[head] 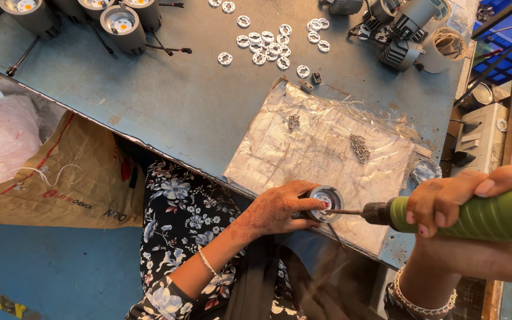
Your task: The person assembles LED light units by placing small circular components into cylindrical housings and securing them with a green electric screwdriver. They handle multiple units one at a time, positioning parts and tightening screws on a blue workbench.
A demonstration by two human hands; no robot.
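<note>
— Green plastic is filling the right hand: the fingers are wrapping fully around the body of a green power screwdriver, closed tight on it, with its bit pointing leftward.

— And where is the bit landing?

— It is meeting the face of a small round lamp housing, grey with a pale ring inside. The left hand is curling around that housing from the other side, fingers and thumb pinching its rim, so the hand is partly closed and gripping it. The housing is sitting at the near edge of a plastic-covered work pad, right at the table's edge.

— What is lying just beyond the two grips?

— On the pad, a little farther from the hands, a small heap of screws is resting above the screwdriver's tip, and a smaller cluster of screws is lying farther off to the left.

— Farther still?

— Past the pad's far edge, loose white rings are scattering over the grey-blue table. Beyond the right hand, several finned grey housings are lying in a jumble with wires. Far off from the left hand, upright cylindrical lamps are standing in a row, each showing a yellow chip inside.

— Any containers?

— Left of the left forearm, below the table, a brown sack is sitting open, holding pinkish plastic bags.
</note>
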